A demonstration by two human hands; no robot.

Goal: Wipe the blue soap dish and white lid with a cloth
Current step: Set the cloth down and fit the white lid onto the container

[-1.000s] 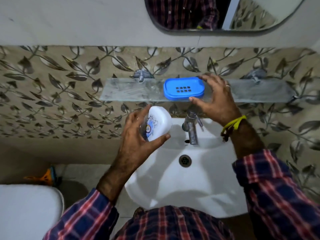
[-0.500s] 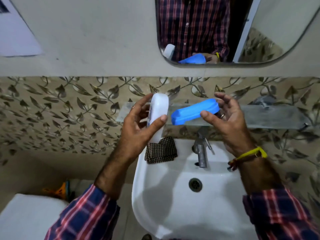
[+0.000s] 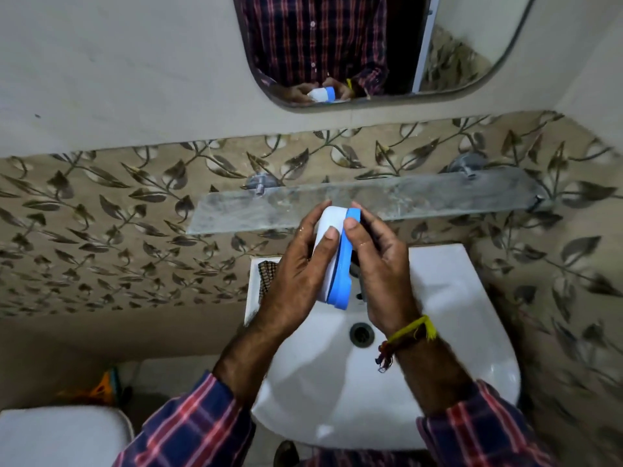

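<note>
Lid against soap dish, between both hands.

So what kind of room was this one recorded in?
A bathroom, most likely in a home: a white wash basin with a drain, a wall mirror above a glass shelf, and patterned leaf tiles.

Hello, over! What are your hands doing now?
Left hand on white lid. Right hand on blue soap dish. Pressed together. Cloth on sink.

White basin with central drain; glass shelf mounted above on leaf-patterned tile; mirror at top.
</note>
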